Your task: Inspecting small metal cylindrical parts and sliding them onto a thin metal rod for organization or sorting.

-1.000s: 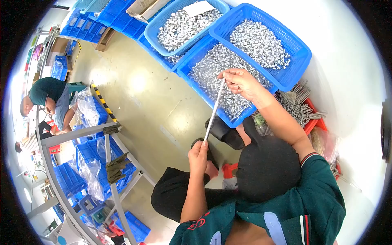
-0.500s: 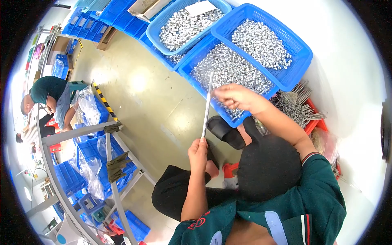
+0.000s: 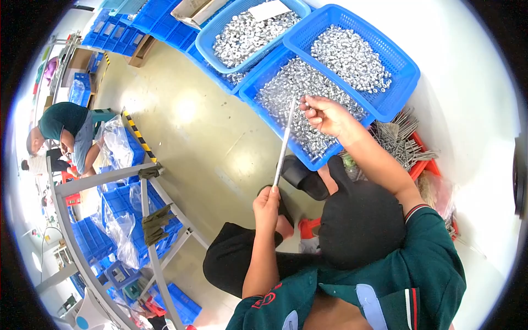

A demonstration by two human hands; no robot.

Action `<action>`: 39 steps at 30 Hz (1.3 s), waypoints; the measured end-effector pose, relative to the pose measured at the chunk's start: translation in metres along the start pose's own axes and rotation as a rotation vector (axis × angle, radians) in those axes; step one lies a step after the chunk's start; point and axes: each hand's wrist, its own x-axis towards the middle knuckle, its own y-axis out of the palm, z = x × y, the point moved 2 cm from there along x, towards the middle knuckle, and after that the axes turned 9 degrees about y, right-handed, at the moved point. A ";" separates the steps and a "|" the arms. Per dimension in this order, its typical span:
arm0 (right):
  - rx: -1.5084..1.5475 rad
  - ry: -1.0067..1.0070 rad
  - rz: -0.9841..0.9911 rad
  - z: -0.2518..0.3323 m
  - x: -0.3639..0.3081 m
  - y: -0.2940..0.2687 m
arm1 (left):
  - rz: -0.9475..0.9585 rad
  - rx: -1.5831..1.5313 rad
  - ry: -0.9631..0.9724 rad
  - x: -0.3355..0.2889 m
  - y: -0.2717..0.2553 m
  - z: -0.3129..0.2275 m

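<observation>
My left hand (image 3: 267, 208) is closed round the lower end of a thin silver metal rod (image 3: 285, 143), which slants up and away. Close beside the rod's upper end is my right hand (image 3: 328, 116), its fingers curled and pinched together. Whatever sits between those fingertips is too small to make out. Beneath the right hand stands a blue crate (image 3: 257, 107) full of small silver metal fittings (image 3: 308, 80). A blue perforated basket (image 3: 404, 88) with more such fittings (image 3: 352, 58) overlaps its right side.
A light blue basket (image 3: 204, 52) of larger metal pieces stands farther left. Right of my knee, a red bin (image 3: 423, 162) holds many metal rods (image 3: 397, 140). A grey metal frame (image 3: 157, 269) and blue crates (image 3: 118, 217) are at left, where another person (image 3: 65, 124) sits bent over.
My right hand has moved up and slightly right, along the rod's upper end. The rod has tilted a little to the right, while my left hand keeps its hold.
</observation>
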 end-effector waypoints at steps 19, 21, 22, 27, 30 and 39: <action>-0.014 0.019 0.070 0.011 -0.001 0.001 | 0.045 0.170 0.101 -0.003 0.000 0.003; 0.010 0.074 0.127 0.010 0.000 -0.004 | 0.039 0.179 0.085 -0.004 0.002 -0.002; 0.012 0.068 0.157 0.009 0.000 -0.003 | 0.031 0.189 0.068 -0.005 0.002 -0.003; 0.068 0.058 0.180 0.000 -0.001 0.004 | 0.024 0.205 0.066 -0.004 0.001 -0.001; 0.030 0.028 0.151 0.000 -0.003 0.009 | 0.020 0.198 0.080 -0.004 -0.001 0.004; -0.185 -0.137 0.148 0.001 -0.010 0.029 | 0.001 0.091 0.112 -0.004 0.002 0.009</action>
